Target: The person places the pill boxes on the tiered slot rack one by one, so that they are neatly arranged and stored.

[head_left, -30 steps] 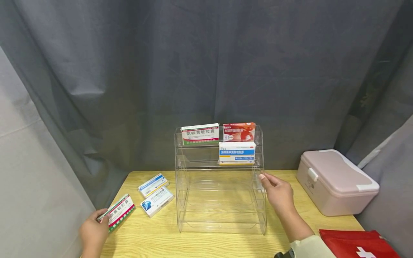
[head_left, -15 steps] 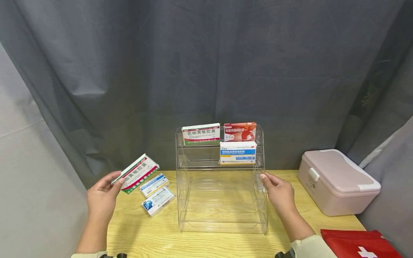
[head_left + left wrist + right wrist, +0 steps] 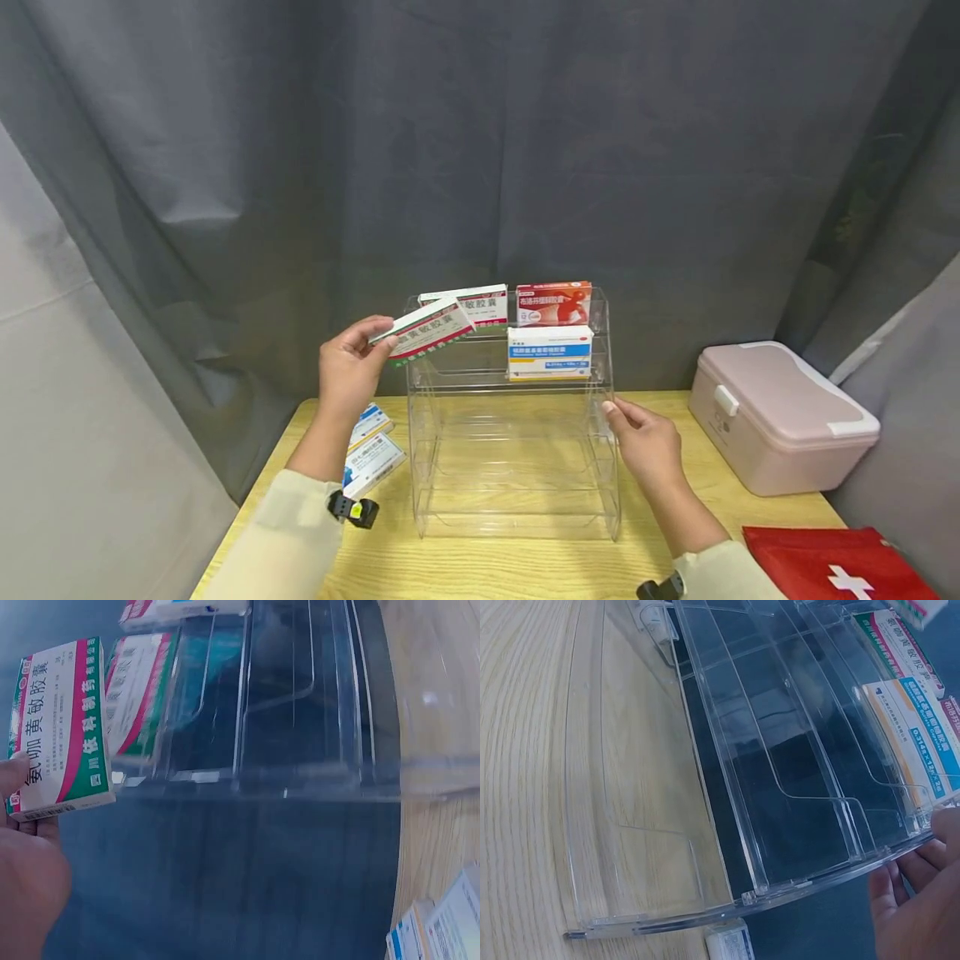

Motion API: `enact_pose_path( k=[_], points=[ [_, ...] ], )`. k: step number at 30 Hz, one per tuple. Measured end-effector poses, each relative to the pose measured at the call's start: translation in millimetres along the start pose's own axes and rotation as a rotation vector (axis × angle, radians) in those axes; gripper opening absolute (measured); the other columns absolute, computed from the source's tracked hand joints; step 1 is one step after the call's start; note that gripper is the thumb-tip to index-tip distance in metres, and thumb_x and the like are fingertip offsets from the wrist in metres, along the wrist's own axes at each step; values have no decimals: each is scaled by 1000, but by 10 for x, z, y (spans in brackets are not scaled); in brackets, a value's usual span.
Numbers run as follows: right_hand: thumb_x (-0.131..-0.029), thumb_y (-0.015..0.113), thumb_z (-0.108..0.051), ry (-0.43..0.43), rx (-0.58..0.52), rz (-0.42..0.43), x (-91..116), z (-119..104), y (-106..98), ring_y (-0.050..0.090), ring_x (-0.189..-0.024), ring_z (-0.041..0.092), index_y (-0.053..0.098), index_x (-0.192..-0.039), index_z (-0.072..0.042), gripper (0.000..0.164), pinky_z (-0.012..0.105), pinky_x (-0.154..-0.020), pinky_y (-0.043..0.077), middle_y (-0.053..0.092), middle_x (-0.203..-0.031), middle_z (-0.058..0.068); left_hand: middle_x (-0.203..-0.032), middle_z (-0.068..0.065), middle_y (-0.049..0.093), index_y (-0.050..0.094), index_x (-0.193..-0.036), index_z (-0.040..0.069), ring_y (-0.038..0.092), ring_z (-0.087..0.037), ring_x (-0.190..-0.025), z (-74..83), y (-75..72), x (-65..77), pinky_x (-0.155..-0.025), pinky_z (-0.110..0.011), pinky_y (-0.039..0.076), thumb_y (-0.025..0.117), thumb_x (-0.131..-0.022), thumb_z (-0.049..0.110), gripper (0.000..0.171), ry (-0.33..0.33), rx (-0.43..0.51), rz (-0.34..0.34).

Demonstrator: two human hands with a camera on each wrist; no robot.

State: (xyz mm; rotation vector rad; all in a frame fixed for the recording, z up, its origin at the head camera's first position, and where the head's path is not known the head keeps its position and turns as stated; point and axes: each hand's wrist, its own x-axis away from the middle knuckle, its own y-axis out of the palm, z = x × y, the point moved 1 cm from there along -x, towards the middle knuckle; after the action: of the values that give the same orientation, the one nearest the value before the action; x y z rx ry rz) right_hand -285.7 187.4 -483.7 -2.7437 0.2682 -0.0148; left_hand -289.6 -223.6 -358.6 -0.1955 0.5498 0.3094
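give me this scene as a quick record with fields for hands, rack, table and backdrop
left hand: pinches a red-and-green-striped white box near the rack's upper left
right hand: grips the right side of the clear rack
rack, top tier: matching striped box left, red box right
rack, second tier: blue-striped box right
table, left: two more boxes, partly hidden by the left arm
table, right: pink case, red pouch with white cross
backdrop: grey curtain
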Motion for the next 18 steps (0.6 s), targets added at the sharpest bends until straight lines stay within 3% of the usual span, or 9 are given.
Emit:
enact_pose_path(
  k=[3,8,15,18],
  points=[
    [-109,63,-54,-9,8,14,-4,8,1,54,-149,45,65,-152,-12,60,61,-123,45,65,-150,19,-132,-15,76,80,-117,-3,72,-3,-112,-12,192,-67,-90,-12,57,81,-97,0,20,10,-17,-38],
    [-110,63,-53,-1,5,6,3,-6,24,54,-149,44,64,-153,-13,59,61,-123,46,65,-151,18,-135,-13,76,80,-118,0,67,-18,-135,-24,358,-63,-105,-14,54,81,-98,3,20,-5,-47,-81],
    [-109,64,-54,-7,9,17,4,-10,13,56,-148,42,65,-152,-14,59,61,-122,46,67,-149,18,-138,-11,74,81,-119,4,64,-26,-142,-10,468,-137,-122,-41,51,80,-99,5,20,40,-66,-143],
    [-109,63,-54,-6,9,17,5,-13,7,55,-148,42,65,-152,-14,59,61,-122,47,66,-150,18,-141,-10,73,80,-119,5,62,-27,-144,-7,488,-172,-125,-44,48,79,-100,5,20,38,-107,-175]
  ],
)
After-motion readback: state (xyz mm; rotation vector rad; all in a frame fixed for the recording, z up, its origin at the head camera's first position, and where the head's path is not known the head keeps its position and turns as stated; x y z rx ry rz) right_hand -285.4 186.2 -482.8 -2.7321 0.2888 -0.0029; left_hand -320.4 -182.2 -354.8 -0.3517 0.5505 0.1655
